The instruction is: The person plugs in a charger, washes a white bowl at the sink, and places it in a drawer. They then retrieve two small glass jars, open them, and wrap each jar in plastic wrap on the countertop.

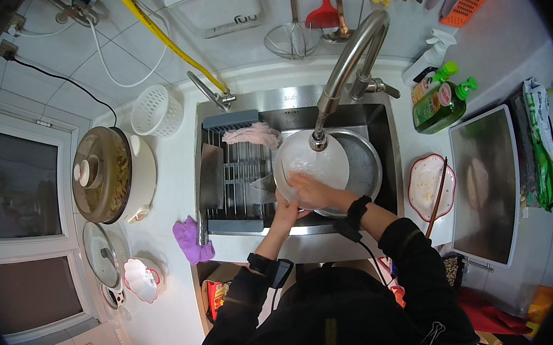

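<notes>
A white plate (328, 167) is held under the curved metal faucet (319, 141) in the steel sink (389, 161). My left hand (286, 210) grips the plate's lower left rim. Across its wet surface lies my right hand (312, 191), palm down with the fingers on the plate; whether it holds anything cannot be seen. Under the plate and to its right is a round metal pan (364, 179). On the left side of the sink, a drying rack (243, 165) has a pale pink cloth (253, 135) over its back part.
Right of the sink are a scalloped dish (430, 187) with food bits, brown chopsticks (437, 199) and green soap bottles (442, 109). On the left counter stand a lidded electric pot (142, 173), a white basket (157, 111) and a scalloped bowl (142, 280). A purple cloth (193, 240) lies by the sink's corner.
</notes>
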`<state>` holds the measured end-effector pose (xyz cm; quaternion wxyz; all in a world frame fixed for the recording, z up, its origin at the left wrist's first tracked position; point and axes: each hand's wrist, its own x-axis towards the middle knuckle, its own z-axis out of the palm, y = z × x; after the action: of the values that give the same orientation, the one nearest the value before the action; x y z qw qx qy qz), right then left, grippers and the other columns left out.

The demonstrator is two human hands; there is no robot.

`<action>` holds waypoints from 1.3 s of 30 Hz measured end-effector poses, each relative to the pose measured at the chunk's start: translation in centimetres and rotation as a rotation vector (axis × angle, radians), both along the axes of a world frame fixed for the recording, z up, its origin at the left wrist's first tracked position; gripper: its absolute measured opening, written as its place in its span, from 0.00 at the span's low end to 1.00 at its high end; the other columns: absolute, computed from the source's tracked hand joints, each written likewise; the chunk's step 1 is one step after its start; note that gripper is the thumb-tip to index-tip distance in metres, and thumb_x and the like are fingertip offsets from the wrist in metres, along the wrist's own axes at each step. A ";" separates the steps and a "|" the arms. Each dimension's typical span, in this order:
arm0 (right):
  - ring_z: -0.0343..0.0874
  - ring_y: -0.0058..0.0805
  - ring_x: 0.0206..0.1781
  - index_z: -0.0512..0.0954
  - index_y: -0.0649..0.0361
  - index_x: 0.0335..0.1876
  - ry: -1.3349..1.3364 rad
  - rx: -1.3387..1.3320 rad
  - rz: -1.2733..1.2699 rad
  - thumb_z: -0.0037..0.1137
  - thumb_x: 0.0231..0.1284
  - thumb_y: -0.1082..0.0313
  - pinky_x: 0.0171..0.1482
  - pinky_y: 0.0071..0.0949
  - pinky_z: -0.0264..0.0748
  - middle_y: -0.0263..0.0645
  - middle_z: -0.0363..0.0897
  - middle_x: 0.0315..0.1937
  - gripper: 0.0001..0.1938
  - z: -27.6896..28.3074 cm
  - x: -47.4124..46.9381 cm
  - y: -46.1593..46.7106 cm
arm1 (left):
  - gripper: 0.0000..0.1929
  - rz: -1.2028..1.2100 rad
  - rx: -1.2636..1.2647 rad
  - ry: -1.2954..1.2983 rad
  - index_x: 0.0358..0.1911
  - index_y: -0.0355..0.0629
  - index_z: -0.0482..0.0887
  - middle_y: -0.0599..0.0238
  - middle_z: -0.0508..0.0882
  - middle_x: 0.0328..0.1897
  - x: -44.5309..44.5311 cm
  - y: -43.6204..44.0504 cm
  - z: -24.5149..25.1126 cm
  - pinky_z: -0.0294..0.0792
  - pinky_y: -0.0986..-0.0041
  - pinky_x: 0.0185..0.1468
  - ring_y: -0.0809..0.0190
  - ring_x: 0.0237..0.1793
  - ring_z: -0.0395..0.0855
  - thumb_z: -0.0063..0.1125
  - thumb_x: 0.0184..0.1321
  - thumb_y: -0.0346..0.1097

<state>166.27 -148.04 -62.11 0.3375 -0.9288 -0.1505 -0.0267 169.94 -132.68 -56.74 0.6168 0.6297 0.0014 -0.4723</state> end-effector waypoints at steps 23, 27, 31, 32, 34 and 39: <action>0.63 0.45 0.66 0.66 0.64 0.61 1.042 0.951 -0.352 0.32 0.68 0.46 0.66 0.34 0.58 0.57 0.66 0.62 0.29 5.8 0.6 1.0 | 0.23 0.038 -0.129 0.402 0.61 0.35 0.58 0.49 0.75 0.54 -1.5 -0.1 -1.6 0.78 0.61 0.53 0.50 0.52 0.80 0.41 0.62 0.25; 0.68 0.47 0.61 0.72 0.67 0.54 0.867 0.561 0.003 0.29 0.69 0.42 0.64 0.35 0.61 0.57 0.70 0.57 0.31 5.7 -2.9 -0.2 | 0.24 -0.001 -0.033 0.174 0.63 0.41 0.58 0.50 0.76 0.54 -0.8 -0.3 -1.2 0.80 0.64 0.50 0.53 0.51 0.81 0.40 0.62 0.25; 0.73 0.51 0.55 0.75 0.77 0.49 0.560 -0.214 -0.154 0.33 0.65 0.36 0.63 0.35 0.64 0.60 0.76 0.48 0.40 4.4 -5.9 -2.3 | 0.25 0.017 0.027 0.080 0.62 0.39 0.56 0.49 0.75 0.53 -0.5 -1.0 -0.1 0.82 0.64 0.44 0.51 0.47 0.82 0.39 0.59 0.24; 0.66 0.49 0.63 0.73 0.80 0.51 0.604 -0.246 -0.305 0.36 0.62 0.32 0.67 0.36 0.58 0.60 0.71 0.56 0.43 4.1 -5.9 -3.0 | 0.26 0.040 0.013 0.107 0.62 0.39 0.55 0.47 0.74 0.54 -0.5 -1.1 0.3 0.83 0.64 0.44 0.49 0.47 0.82 0.40 0.59 0.26; 0.62 0.49 0.66 0.70 0.79 0.55 0.388 -0.199 -0.454 0.37 0.62 0.32 0.69 0.37 0.54 0.60 0.67 0.59 0.44 3.6 -5.0 -4.1 | 0.26 0.024 0.027 0.142 0.63 0.38 0.53 0.47 0.73 0.54 -0.4 -0.9 1.1 0.82 0.64 0.45 0.48 0.47 0.82 0.40 0.59 0.26; 0.42 0.53 0.75 0.54 0.71 0.69 0.593 -0.033 -0.248 0.33 0.65 0.35 0.74 0.42 0.39 0.62 0.47 0.71 0.43 2.8 -1.1 -3.6 | 0.25 -0.090 -0.099 0.288 0.64 0.42 0.49 0.46 0.71 0.57 -0.5 -0.1 1.6 0.81 0.63 0.47 0.47 0.48 0.81 0.37 0.64 0.27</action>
<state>165.16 -151.65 -59.36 0.3458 -0.9127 0.0684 0.2068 169.47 -132.74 -55.10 0.6186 0.5237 0.0383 -0.5844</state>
